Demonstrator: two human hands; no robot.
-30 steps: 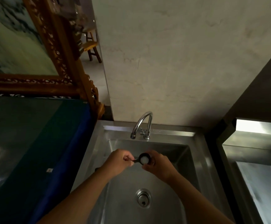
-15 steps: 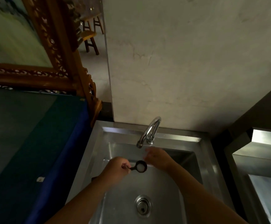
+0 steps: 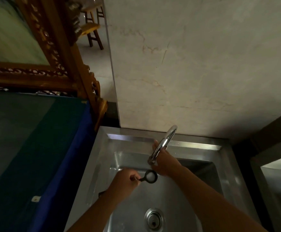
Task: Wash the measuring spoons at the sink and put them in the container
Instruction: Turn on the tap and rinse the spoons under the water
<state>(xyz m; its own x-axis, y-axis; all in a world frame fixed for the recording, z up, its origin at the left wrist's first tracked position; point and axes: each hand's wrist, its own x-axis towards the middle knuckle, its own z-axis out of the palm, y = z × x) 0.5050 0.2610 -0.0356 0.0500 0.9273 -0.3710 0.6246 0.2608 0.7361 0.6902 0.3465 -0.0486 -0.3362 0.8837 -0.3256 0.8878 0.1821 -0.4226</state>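
Note:
A black measuring spoon (image 3: 150, 176) with a pale inside hangs over the steel sink (image 3: 103, 158), just under the spout of the chrome tap (image 3: 163, 144). My left hand (image 3: 125, 180) pinches the spoon by its short handle. My right hand (image 3: 164, 160) is off the spoon and reaches up behind the tap, its fingers by the tap's base and partly hidden by the spout. Whether it grips the tap lever I cannot tell. No container shows in view.
The sink drain (image 3: 154, 219) lies near the front. A blue-edged dark green table (image 3: 36, 148) borders the sink on the left, with a carved wooden frame (image 3: 66, 52) behind it. A marble wall (image 3: 195, 64) rises behind the tap. A second steel basin (image 3: 280, 181) stands at the right.
My right hand let go of the spoon's bowl and moved up to the tap. My left hand keeps the spoon and has shifted slightly left, under the spout.

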